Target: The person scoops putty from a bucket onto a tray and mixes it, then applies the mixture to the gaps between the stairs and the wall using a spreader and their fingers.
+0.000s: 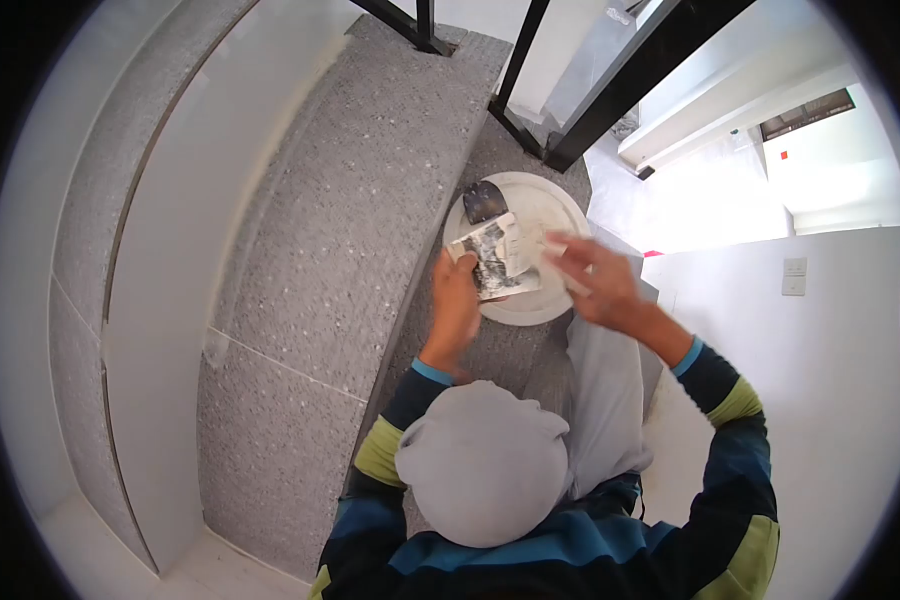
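Note:
My left hand [453, 305] is closed on a flat rectangular piece [497, 250] with black, white and grey patches, its thumb lying on the upper face. A paler strip lies along the right side of the piece; I cannot make out what it is. My right hand [602, 288] hovers just right of the piece, apart from it, with its fingers smeared by motion. Below both hands is a round white lid-like surface [555, 200], marked with smudges. On its far left part rests a dark, rounded object [484, 202], partly hidden behind the piece.
Speckled grey stone steps [350, 200] rise on the left. Black metal railing posts [570, 135] stand at the far side. A white wall [760, 400] with a switch plate [794, 277] is at the right. My head in a grey cap [485, 465] covers the near middle.

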### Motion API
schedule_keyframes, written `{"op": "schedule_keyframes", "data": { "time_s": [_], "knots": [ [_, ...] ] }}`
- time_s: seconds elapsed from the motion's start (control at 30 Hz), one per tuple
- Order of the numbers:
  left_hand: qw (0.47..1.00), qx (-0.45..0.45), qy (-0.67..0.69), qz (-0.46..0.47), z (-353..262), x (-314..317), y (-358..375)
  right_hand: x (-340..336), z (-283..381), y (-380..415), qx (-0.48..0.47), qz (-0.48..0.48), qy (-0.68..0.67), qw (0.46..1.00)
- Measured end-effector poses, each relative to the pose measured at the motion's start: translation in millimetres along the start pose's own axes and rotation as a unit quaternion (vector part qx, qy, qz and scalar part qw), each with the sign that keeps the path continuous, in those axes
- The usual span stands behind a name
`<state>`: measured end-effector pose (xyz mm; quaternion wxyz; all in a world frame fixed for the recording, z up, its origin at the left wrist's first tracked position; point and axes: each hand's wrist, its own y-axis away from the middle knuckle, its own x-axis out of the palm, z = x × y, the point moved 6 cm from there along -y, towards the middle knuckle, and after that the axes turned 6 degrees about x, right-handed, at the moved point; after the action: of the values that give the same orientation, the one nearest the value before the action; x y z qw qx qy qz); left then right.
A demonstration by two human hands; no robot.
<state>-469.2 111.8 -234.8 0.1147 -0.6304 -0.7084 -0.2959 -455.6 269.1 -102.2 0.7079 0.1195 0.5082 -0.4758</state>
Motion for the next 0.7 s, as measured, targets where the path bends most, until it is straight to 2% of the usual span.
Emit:
{"op": "schedule_keyframes", "data": {
  "time_s": [0.03, 0.1, 0.17, 0.2, 0.23, 0.27, 0.3, 0.33, 0.37, 0.4, 0.43, 0.5, 0.53, 0.6, 0.63, 0.7],
  "knots": [
    [1.000, 0.000, 0.022, -0.014, -2, 5, 0, 5, -6, 1, -0.003, -0.004, 0.001, 1.000],
    [0.999, -0.003, 0.039, -0.030, -9, 7, 5, 17, -21, 8, -0.001, 0.040, 0.162, 0.986],
    [0.995, 0.084, 0.051, -0.037, -31, 5, 9, 13, -35, 14, 0.037, 0.044, 0.183, 0.981],
    [0.995, 0.085, 0.047, -0.036, -36, 6, 10, 7, -47, 20, 0.156, -0.008, 0.051, 0.986],
    [0.989, 0.146, -0.020, -0.031, -49, 8, 12, 3, -61, 32, 0.270, -0.059, -0.083, 0.957],
    [0.974, 0.206, -0.087, -0.022, -59, 12, 14, 12, -77, 50, 0.379, -0.021, -0.208, 0.902],
    [0.973, 0.210, -0.092, -0.016, -59, 13, 13, 12, -71, 51, 0.377, -0.028, -0.211, 0.902],
    [0.964, 0.243, -0.106, -0.005, -61, 15, 13, 18, -64, 54, 0.403, -0.046, -0.394, 0.824],
    [0.954, 0.273, -0.120, 0.007, -62, 18, 14, 26, -57, 56, 0.413, -0.059, -0.563, 0.714],
    [0.947, 0.299, -0.119, 0.010, -64, 22, 17, 32, -53, 57, 0.432, -0.042, -0.587, 0.684],
    [0.946, 0.300, -0.121, 0.016, -62, 24, 24, 37, -54, 54, 0.429, -0.049, -0.589, 0.683],
    [0.936, 0.246, -0.247, 0.052, -52, 30, 35, 55, -57, 48, 0.432, -0.026, -0.621, 0.654],
    [0.935, 0.244, -0.250, 0.059, -54, 32, 35, 53, -56, 43, 0.433, -0.033, -0.623, 0.651],
    [0.817, 0.425, -0.364, 0.140, -74, 48, 47, 41, -43, 25, 0.355, 0.005, -0.649, 0.673],
    [0.816, 0.424, -0.368, 0.137, -75, 43, 49, 38, -39, 25, 0.354, 0.009, -0.652, 0.671],
    [0.773, 0.429, -0.427, 0.188, -68, 38, 48, 24, -36, 24, 0.362, -0.019, -0.593, 0.719]
  ]
}}
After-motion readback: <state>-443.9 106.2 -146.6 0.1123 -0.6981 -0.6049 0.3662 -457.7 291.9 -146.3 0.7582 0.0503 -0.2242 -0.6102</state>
